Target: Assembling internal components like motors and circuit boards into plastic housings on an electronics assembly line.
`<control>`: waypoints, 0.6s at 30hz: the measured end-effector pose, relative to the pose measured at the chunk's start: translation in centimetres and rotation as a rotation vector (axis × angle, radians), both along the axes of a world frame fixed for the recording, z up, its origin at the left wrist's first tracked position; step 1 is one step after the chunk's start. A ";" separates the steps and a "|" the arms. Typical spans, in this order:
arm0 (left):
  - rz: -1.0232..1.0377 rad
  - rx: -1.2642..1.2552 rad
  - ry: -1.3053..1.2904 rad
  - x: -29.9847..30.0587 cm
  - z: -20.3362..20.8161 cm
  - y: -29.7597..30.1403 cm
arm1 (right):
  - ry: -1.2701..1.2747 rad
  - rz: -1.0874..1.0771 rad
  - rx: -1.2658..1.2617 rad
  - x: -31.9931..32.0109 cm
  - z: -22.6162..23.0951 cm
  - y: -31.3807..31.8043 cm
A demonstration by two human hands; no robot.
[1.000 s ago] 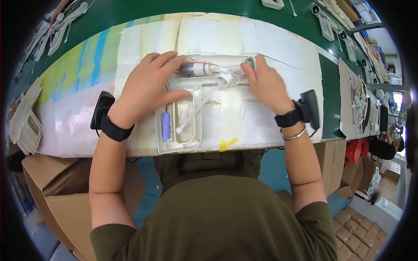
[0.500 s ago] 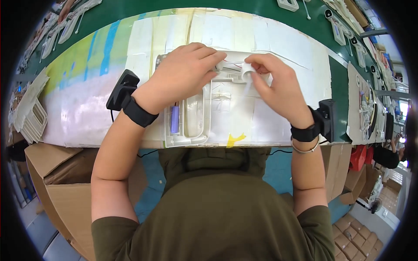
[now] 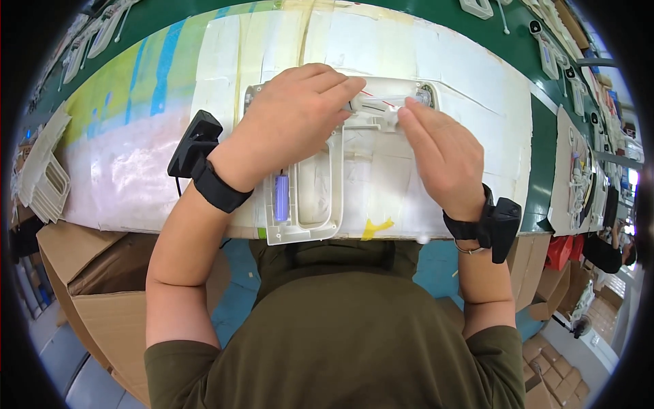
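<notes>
- The open white casing point(image 3: 336, 177) lies on the covered desk point(image 3: 487, 150) in front of the person, its long body at the far side and its looped handle pointing toward the person; it is the landmark for every place below
- The left hand point(image 3: 289, 112) lies over the left part of the casing's body, fingers extended and close together; the silver cylinder seen there a second ago is now covered, and whether the fingers pinch anything beneath cannot be told
- The right hand point(image 3: 443, 150) is at the right part of the casing's body, fingers fairly straight and pressed together, tips at the small white fitting point(image 3: 392, 119); a firm pinch cannot be confirmed
- What has just changed: a second ago the fitting's rod slanted across the casing's handle, whereas now a blurred round white tip point(image 3: 423, 239) shows to the right of the handle, by the desk's front edge
- This suggests that the fitting has been turned and is being positioned against the casing, with the left hand probably steadying the body
- A red wire point(image 3: 388, 103) shows inside the casing's body between the hands, so the inside is still exposed
- The purple cylindrical cell point(image 3: 281, 198) sits in the left side of the casing's handle, touched by neither hand
</notes>
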State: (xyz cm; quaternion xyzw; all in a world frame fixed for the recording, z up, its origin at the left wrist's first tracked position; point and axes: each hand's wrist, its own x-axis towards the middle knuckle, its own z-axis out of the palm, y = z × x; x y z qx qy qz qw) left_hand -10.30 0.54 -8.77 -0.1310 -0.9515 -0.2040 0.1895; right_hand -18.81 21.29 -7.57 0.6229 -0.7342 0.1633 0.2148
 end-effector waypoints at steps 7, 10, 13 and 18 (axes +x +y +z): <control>0.028 -0.020 0.058 0.1 -0.3 0.7 | 0.004 -0.101 -0.121 2.2 -3.5 0.9; 0.043 -0.039 0.049 0.4 -0.4 0.5 | 0.018 -0.086 -0.055 2.2 -2.4 0.7; 0.033 -0.064 0.028 0.2 -0.3 0.2 | -0.029 -0.088 0.007 2.0 -1.5 0.1; 0.012 -0.025 0.012 -0.2 -0.1 0.0 | -0.057 -0.174 0.032 2.4 -1.1 -0.1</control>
